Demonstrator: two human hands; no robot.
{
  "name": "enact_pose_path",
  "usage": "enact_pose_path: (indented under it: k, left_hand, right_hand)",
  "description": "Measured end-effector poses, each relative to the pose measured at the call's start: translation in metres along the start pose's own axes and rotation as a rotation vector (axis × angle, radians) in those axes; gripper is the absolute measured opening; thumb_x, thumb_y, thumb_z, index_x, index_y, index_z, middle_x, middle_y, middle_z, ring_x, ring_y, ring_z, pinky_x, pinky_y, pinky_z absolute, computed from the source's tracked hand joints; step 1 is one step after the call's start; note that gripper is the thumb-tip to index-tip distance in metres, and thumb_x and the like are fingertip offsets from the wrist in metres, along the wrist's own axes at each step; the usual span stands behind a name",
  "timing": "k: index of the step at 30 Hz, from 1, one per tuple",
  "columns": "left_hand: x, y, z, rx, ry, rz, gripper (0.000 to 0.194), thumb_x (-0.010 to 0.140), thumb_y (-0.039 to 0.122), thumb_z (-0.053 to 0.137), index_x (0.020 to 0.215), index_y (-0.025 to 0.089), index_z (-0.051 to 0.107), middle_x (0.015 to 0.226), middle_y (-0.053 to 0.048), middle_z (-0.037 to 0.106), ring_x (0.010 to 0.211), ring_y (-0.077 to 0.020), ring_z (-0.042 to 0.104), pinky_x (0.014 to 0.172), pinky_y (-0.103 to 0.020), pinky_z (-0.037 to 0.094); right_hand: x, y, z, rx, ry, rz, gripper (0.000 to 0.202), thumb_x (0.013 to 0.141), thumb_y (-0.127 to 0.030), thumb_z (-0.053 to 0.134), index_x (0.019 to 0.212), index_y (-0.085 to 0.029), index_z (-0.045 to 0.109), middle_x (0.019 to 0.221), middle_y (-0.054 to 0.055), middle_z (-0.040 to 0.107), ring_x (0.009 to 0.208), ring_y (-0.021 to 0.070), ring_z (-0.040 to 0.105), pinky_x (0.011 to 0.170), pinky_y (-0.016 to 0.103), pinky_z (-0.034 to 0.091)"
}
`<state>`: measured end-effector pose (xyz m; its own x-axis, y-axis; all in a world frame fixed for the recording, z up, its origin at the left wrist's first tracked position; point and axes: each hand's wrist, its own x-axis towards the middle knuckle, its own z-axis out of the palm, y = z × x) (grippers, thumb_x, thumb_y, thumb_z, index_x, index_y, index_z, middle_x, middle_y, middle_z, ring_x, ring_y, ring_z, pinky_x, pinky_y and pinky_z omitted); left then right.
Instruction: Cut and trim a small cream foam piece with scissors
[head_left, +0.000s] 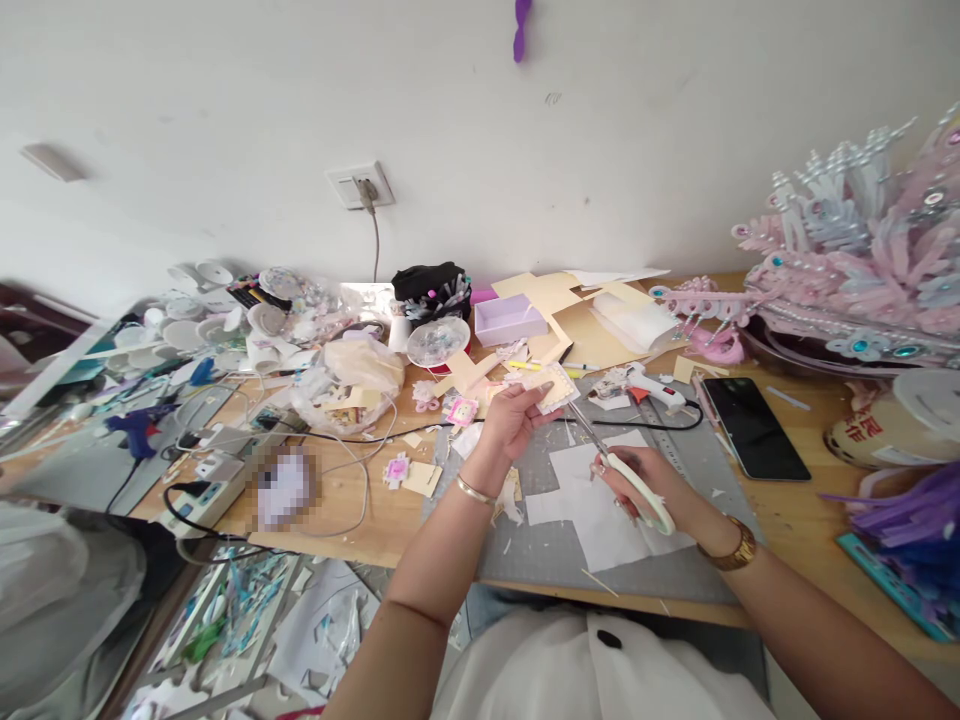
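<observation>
Head view, scalloped cream paper [556, 388], white-handled metal scissors [637, 490]

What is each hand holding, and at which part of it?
The left hand holds a small cream card piece with a pale scalloped edge by its near left side. The right hand holds white-handled metal scissors by the handle loops.

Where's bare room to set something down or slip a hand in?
Bare wood shows below the phone, between the grey mat and teal-edged pack, above the right forearm. A smaller patch: between the white cable and cream card. Crowded: the back, around the lilac box; the left, around plastic bags.
</observation>
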<state>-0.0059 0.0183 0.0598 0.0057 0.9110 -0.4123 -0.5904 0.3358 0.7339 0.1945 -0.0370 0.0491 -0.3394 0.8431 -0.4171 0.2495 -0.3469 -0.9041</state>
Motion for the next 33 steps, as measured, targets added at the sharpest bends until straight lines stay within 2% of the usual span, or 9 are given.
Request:
enact_pose_path:
  k: [6,16,25,33]
  left_hand:
    - [-0.0009,-0.0002,0.0005,0.005,-0.012,0.003,0.02,0.067,0.012,0.087,0.078,0.013,0.07,0.08,-0.004,0.075,0.068,-0.0147,0.07,0.084,-0.04,0.064]
    - [-0.0022,-0.0002,0.0011,0.001,-0.024,-0.001,0.021,0.065,0.012,0.088,0.076,0.012,0.069,0.075,-0.003,0.074,0.066,-0.0141,0.069,0.076,-0.034,0.064]
    - [-0.0036,0.0005,0.0027,-0.011,-0.019,-0.003,0.014,0.071,0.008,0.082,0.076,0.012,0.07,0.08,-0.004,0.075,0.069,-0.0144,0.07,0.079,-0.036,0.064]
    - [-0.0028,-0.0014,0.0018,-0.007,-0.008,0.005,0.011,0.073,0.006,0.078,0.075,0.012,0.069,0.076,-0.004,0.074,0.065,-0.0135,0.068,0.075,-0.034,0.064]
  right_hand:
    - [-0.0016,-0.0033,0.0005,-0.011,0.007,-0.002,0.042,0.062,-0.055,0.08,0.068,-0.02,0.058,0.047,-0.008,0.049,0.038,0.01,0.049,0.035,0.021,0.039]
    - [-0.0009,-0.0027,0.0003,0.024,0.018,0.031,0.044,0.058,-0.057,0.079,0.068,-0.02,0.058,0.044,-0.008,0.049,0.037,0.0096,0.049,0.034,0.02,0.039]
    - [-0.0019,-0.0065,0.0009,0.024,0.025,0.044,0.044,0.056,-0.058,0.079,0.065,-0.021,0.058,0.043,-0.007,0.051,0.036,0.0098,0.049,0.034,0.021,0.04]
    - [-0.0015,-0.0031,0.0008,0.019,0.031,0.057,0.044,0.058,-0.059,0.079,0.066,-0.021,0.058,0.043,-0.008,0.049,0.035,0.0095,0.048,0.034,0.02,0.039]
